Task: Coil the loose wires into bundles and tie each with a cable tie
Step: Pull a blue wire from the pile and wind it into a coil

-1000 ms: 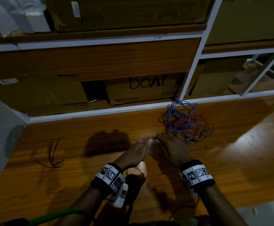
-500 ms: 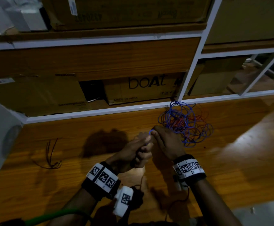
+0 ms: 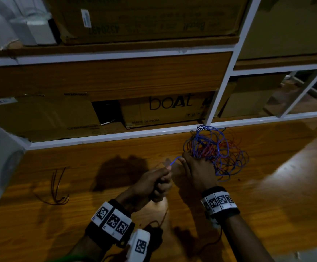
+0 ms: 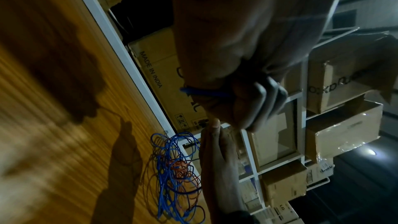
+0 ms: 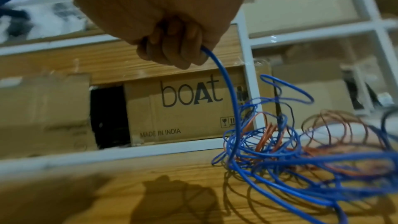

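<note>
Both my grips, left hand (image 3: pixel 154 183) and right hand (image 3: pixel 199 170), pinch the blue wire (image 3: pixel 174 160) mid-frame; its tangle (image 3: pixel 218 150) sits half hidden behind my right

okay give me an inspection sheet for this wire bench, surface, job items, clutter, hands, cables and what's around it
Surface: glossy wooden tabletop, dimly lit, with strong hand shadows.
Job's things: tangle of blue and red wires lying loose, not yet coiled; a small bunch of dark ties lies apart at the left.
Clutter: nothing seen.
Grippers: left hand pinches a blue wire; right hand grips the same wire, which runs on into the tangle.
Cables: thin dark lead trails from the right wrist band.
Surroundings: white-framed shelving behind, holding a cardboard box marked boAt and other cartons.
</note>
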A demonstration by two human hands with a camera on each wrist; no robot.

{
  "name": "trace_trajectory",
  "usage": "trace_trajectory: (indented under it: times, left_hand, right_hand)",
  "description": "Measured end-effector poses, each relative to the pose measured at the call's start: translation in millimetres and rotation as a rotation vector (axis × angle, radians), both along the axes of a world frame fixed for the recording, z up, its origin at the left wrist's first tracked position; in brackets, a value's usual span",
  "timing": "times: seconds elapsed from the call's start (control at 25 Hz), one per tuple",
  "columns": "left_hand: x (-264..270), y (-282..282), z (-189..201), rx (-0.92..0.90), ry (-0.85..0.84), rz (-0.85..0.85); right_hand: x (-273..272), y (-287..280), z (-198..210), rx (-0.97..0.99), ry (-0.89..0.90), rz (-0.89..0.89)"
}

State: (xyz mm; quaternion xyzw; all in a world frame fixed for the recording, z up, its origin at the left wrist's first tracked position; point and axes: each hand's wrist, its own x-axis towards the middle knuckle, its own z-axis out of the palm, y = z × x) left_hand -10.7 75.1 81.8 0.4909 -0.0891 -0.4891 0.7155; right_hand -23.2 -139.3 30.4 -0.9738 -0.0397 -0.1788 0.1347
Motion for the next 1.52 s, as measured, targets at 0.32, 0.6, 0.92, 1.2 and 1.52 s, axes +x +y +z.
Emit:
trace_trajectory:
  times: [0.32,0.6,0.92,1.2,1.52]
  left_hand:
    - [-6.2,2.0,23.3,-0.212,0.02,0.248]
    - [46.0,4.1,43.9,-0.557,0.126,0.866]
    - [75.7,17.8,7.5,-0.124,-0.414,1.074]
    - [40.3,8.8,-16.9,0.529,-1.23,0.74]
    - [12.1,20.0,-16.8,0.598,-1.262,0.316]
  right_hand:
    - [0.0,13.1,-9.1,0.143,0.091,0.026]
    - [-27.5,31.4,-11.9,0.539,0.174,0.181]
    - [-62.5,20.0,-6.5,0.458,0.285,0.373]
    - [-55.5,21.1,30.2,0.393,0.182,0.396]
    - [-26.1,11.3,55.8,0.37,0.056,0.447]
